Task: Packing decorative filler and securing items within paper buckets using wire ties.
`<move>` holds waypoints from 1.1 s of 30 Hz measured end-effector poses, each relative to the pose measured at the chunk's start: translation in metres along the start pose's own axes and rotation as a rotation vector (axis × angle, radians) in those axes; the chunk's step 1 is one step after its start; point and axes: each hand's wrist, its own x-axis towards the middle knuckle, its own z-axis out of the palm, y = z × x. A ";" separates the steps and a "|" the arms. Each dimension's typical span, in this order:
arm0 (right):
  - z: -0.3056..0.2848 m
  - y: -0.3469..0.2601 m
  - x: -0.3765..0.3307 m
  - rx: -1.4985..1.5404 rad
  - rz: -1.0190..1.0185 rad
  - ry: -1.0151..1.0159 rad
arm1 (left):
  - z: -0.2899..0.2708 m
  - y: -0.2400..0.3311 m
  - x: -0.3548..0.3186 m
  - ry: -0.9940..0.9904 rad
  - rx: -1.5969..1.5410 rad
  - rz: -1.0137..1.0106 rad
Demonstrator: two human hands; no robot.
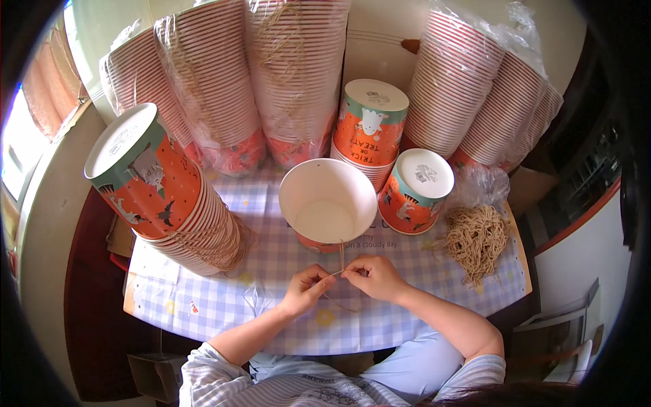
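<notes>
Upright in front of me stands a paper bucket (328,203), its white inside facing up and a thin tan cord (342,252) coming from its near rim. Just below that rim, my left hand (308,287) pinches the cord between thumb and forefinger. Close beside it, my right hand (374,277) pinches the cord too, with the fingertips of both hands almost meeting. A loose end of cord hangs under the hands. Whether there is a knot between the fingers is too small to tell.
Left is a tall leaning stack of upturned orange buckets (166,197) with cords. Behind stand bagged bucket stacks (210,81), a shorter stack (369,129) and one upturned bucket (416,193). A heap of tan cords (477,243) lies right on the checked tablecloth (291,332).
</notes>
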 end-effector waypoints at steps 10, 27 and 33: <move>0.006 -0.001 -0.001 -0.006 0.019 -0.056 | 0.006 0.012 0.001 -0.028 -0.120 -0.045; 0.017 0.012 0.002 0.391 0.107 -0.017 | 0.010 0.006 -0.003 -0.061 -0.212 -0.118; 0.015 0.005 0.001 0.339 0.062 -0.022 | 0.010 0.003 -0.003 -0.064 -0.165 -0.084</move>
